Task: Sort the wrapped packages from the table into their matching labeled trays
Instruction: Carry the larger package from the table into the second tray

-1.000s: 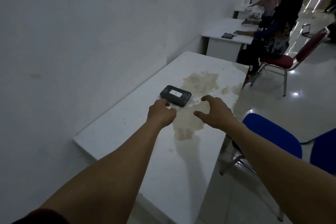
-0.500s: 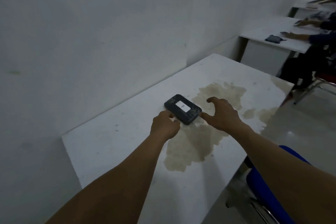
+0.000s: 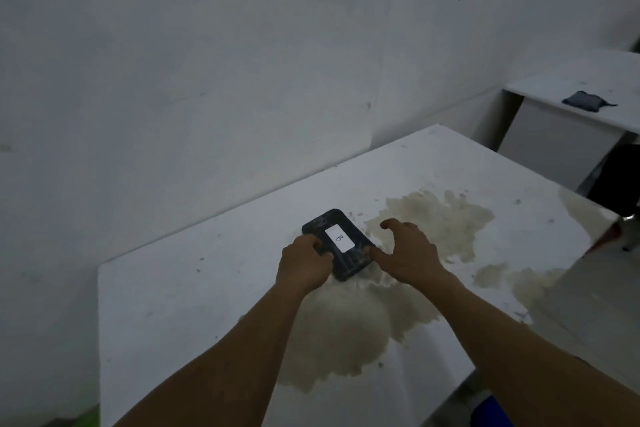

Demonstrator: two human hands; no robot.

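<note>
A dark wrapped package [image 3: 337,242] with a white label marked "B" lies flat on the white table [image 3: 180,295], near the wall. My left hand [image 3: 304,265] has its fingers closed over the package's near left edge. My right hand [image 3: 408,255] is spread, its thumb touching the package's near right corner and its fingers curled above the table. No trays are in view.
A large brownish stain [image 3: 346,329] covers the table under and beyond my hands. The white wall [image 3: 207,80] runs along the table's far side. A second white table [image 3: 585,94] at the right carries another dark package [image 3: 585,101]. A blue seat [image 3: 491,412] shows at the bottom right.
Both hands have reached forward to the package; the left hand now grips its edge and the right thumb touches it. The view has swung left and closer, losing the seated people.
</note>
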